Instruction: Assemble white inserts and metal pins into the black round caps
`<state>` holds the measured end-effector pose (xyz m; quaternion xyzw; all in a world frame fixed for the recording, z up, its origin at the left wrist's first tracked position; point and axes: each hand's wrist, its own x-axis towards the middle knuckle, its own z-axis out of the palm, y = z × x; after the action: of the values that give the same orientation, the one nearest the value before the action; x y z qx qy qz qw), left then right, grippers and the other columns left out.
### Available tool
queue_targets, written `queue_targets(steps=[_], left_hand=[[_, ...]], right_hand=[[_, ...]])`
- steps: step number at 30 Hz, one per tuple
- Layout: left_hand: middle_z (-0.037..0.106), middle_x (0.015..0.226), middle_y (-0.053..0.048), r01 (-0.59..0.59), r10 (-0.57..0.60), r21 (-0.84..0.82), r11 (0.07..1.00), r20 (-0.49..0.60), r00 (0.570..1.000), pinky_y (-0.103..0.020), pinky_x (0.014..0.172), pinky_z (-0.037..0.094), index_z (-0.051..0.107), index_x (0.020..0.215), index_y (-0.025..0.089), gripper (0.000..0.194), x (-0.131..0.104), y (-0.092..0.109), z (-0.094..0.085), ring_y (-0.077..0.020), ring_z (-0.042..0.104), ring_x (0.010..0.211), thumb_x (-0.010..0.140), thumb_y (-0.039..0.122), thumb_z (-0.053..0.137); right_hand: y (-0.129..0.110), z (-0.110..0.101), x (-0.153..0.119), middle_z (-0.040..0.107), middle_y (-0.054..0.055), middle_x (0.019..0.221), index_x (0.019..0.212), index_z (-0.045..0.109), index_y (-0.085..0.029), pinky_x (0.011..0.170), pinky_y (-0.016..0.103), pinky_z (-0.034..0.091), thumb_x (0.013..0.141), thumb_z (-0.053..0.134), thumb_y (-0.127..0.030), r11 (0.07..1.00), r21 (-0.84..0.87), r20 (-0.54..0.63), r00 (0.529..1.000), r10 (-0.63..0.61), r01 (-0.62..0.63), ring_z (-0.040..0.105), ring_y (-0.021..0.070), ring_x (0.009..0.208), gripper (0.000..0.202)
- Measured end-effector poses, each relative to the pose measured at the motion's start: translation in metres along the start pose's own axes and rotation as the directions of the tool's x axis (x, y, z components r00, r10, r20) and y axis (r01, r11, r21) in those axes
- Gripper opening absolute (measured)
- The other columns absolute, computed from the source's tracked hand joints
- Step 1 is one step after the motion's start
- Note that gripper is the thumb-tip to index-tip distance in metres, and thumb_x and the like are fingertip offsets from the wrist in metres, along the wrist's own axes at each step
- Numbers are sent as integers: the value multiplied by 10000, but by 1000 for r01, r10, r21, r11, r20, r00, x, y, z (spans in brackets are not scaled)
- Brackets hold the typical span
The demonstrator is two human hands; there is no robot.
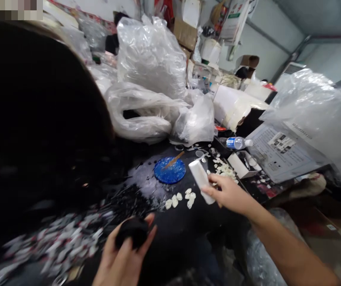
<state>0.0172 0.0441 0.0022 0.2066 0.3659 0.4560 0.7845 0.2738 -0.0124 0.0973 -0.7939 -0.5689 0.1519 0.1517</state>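
Observation:
My left hand [121,258] is wrapped round a black rounded object [134,233], low in the middle of the view; its exact kind is hard to tell. In my right hand [231,194] is a white oblong block [199,174], gripped near its lower end and tilted over the black table. Just left of that block lie several small cream-coloured pieces [175,200]. A blue round dish [169,176] with a wooden stick [175,159] across it sits farther back. More cream pieces [225,169] are scattered behind my right hand.
Grey-white small parts [66,242] and thin black pieces [125,202] lie heaped at left. A person's dark head [39,99] blocks the left side. Clear plastic bags [151,59] stand behind. A bottle [238,143], a small white box [243,165] and a grey-white carton [283,149] are at right.

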Motion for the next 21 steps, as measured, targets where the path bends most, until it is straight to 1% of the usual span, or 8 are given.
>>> queue_targets(steps=[3,5,8,10,12,16,19,21], left_hand=[[687,1200,-90,-49,53,-30,998,128,990,-460,1056,408,649,1092,266,321,-24,6,22,-291,528,1250,792,358,716],[653,1262,-98,-93,101,-62,994,155,983,-450,1064,398,656,1094,259,281,-41,9,22,-284,505,1274,828,345,684],[574,1373,-88,-139,152,-115,984,110,982,-450,1059,409,667,1118,251,252,-64,14,11,-283,471,1304,887,334,609],[529,1420,-78,-199,212,-161,967,72,975,-471,1056,412,671,1133,248,264,-74,18,5,-291,445,1323,925,350,543],[542,1407,-83,-211,220,-174,962,34,975,-462,1064,406,679,1132,227,294,-79,21,4,-281,443,1325,951,359,488],[627,1306,-93,-88,83,-150,985,-38,996,-405,1082,384,689,1136,192,315,-78,20,7,-245,513,1268,963,325,463],[654,1268,-77,9,-15,-221,975,-28,999,-401,1113,335,707,1119,193,378,-73,17,8,-233,552,1229,982,367,400],[676,1232,-53,70,-76,-273,959,-11,997,-396,1131,298,730,1071,214,424,-69,16,8,-218,555,1226,995,376,346]], right_hand=[[-47,37,-24,679,5,833,991,657,-183,656,251,433,942,507,-447,934,322,48,983,-178,154,617,160,758,307],[-72,55,-35,694,25,920,1032,664,-183,704,261,432,935,530,-403,856,472,49,964,-262,208,626,173,828,275],[-94,69,-47,696,29,978,1073,648,-198,742,269,427,915,567,-348,812,532,46,949,-311,240,629,176,874,232],[-100,74,-52,691,23,923,1073,623,-197,699,265,418,895,594,-342,808,542,31,955,-296,232,627,169,821,232],[-102,78,-56,678,9,864,1043,608,-199,657,259,401,881,613,-346,808,545,42,955,-294,225,615,160,765,219],[-103,88,-60,647,10,829,890,608,-191,650,261,369,920,566,-395,808,503,9,933,-360,307,581,153,752,210],[-101,93,-60,604,7,764,782,576,-180,648,258,353,975,466,-358,781,514,-63,924,-378,355,544,137,718,284],[-98,93,-58,550,-8,692,701,533,-179,627,256,339,969,459,-314,756,542,-102,922,-373,366,503,125,664,309]])
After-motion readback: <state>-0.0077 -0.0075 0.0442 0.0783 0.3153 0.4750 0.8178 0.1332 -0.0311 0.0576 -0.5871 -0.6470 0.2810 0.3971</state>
